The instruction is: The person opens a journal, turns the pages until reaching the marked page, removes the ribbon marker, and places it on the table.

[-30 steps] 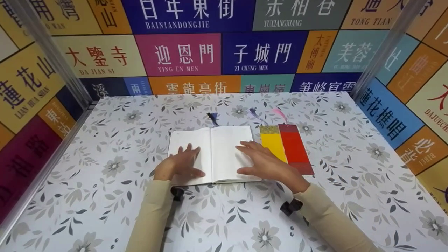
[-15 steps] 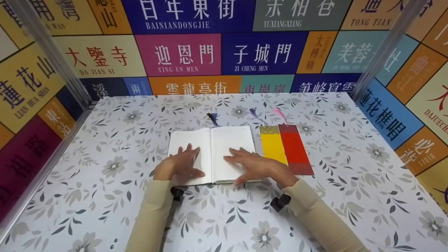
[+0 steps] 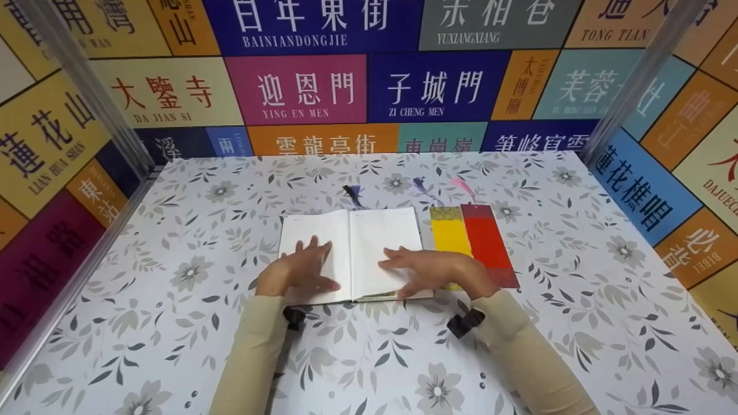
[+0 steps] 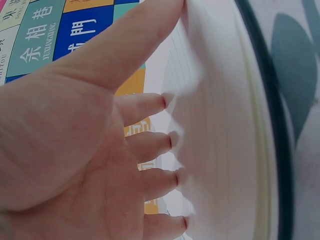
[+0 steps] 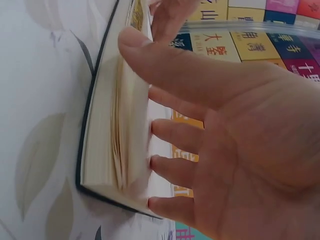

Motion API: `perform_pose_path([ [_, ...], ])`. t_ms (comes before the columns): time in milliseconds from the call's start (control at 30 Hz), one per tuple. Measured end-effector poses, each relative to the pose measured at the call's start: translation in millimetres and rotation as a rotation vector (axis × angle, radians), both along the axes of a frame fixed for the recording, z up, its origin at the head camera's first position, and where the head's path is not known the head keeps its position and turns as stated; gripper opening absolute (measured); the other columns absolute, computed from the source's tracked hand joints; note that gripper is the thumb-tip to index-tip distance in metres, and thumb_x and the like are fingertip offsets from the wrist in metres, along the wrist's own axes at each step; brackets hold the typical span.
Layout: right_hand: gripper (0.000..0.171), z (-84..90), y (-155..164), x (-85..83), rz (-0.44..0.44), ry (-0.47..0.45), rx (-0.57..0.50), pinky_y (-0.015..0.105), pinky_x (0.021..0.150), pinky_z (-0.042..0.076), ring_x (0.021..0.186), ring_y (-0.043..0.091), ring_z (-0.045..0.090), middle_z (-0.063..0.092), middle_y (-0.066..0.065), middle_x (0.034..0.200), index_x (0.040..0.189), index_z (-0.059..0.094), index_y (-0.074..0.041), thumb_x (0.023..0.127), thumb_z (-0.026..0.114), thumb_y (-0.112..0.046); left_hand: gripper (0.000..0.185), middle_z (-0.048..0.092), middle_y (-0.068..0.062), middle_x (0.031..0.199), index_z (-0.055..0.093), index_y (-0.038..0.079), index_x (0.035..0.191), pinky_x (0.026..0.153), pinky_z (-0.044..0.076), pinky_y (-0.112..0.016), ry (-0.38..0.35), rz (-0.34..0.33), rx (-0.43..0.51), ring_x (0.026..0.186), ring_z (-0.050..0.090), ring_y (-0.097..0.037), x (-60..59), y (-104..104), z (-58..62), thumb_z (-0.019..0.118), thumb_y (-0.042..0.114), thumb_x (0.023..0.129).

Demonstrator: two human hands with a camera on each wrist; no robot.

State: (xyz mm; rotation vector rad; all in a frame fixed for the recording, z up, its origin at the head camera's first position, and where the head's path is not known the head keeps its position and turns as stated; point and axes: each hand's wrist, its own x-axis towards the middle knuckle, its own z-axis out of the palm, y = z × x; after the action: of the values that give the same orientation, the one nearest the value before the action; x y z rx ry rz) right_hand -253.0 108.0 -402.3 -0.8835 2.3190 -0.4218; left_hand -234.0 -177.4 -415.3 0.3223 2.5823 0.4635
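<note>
An open book [image 3: 376, 227] with near-blank white pages lies flat in the middle of the table. My left hand [image 3: 304, 267] rests on its left page with fingers spread; in the left wrist view the fingertips [image 4: 171, 141] touch the paper. My right hand [image 3: 429, 270] lies over the right page. Its thumb [image 5: 137, 44] is at the near page edge, and its other fingertips touch the page. That edge is slightly raised, and a gold-patterned strip [image 5: 136, 16] shows beneath it. A dark tassel [image 3: 353, 196] sticks out behind the book.
Right of the book lie a yellow bookmark [image 3: 447, 235] with a purple tassel [image 3: 421, 185] and a red bookmark [image 3: 483, 239] with a pink tassel [image 3: 461, 187]. The right hand partly covers the yellow one. Sign-patterned walls [image 3: 294, 89] enclose the flowered table [image 3: 190, 340].
My right hand has shifted left onto the right page, and its thumb has come to the near edge. The page edge there has lifted a little, baring the gold-patterned strip. My left hand stays put.
</note>
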Motion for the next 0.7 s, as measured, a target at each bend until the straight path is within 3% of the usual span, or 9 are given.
perform_pose_path([
  [400,0.059,1.6,16.8,-10.4,0.015,-0.04,-0.026,0.052,0.128,0.014,0.158,0.027,0.014,0.023,-0.003,0.168,0.155,0.038,-0.024,0.1,0.058,-0.022,0.097,-0.002,-0.029,0.165,0.012,0.008,0.161,0.12,0.01,-0.071,0.004,0.004,-0.008,0.151,0.0,-0.054,0.3,0.7,-1.8,0.068,0.046,0.092],
  [633,0.059,0.1,19.4,-15.9,-0.142,-0.03,-0.083,0.052,0.121,0.034,0.144,0.03,0.043,0.042,0.004,0.16,0.152,0.045,-0.028,0.097,0.065,-0.022,0.097,0.0,-0.032,0.164,0.014,0.005,0.161,0.117,0.012,-0.076,0.012,-0.021,-0.011,0.15,0.002,-0.057,-1.6,-0.5,-2.2,0.068,0.046,0.091],
  [700,0.061,-1.2,20.1,-18.3,-0.187,0.0,-0.109,0.052,0.119,0.038,0.14,0.032,0.046,0.044,0.007,0.158,0.152,0.044,-0.025,0.096,0.066,-0.017,0.098,0.0,-0.033,0.164,0.014,0.004,0.16,0.116,0.013,-0.077,0.014,-0.026,-0.014,0.15,0.002,-0.058,-1.5,-1.3,-2.3,0.068,0.046,0.091],
])
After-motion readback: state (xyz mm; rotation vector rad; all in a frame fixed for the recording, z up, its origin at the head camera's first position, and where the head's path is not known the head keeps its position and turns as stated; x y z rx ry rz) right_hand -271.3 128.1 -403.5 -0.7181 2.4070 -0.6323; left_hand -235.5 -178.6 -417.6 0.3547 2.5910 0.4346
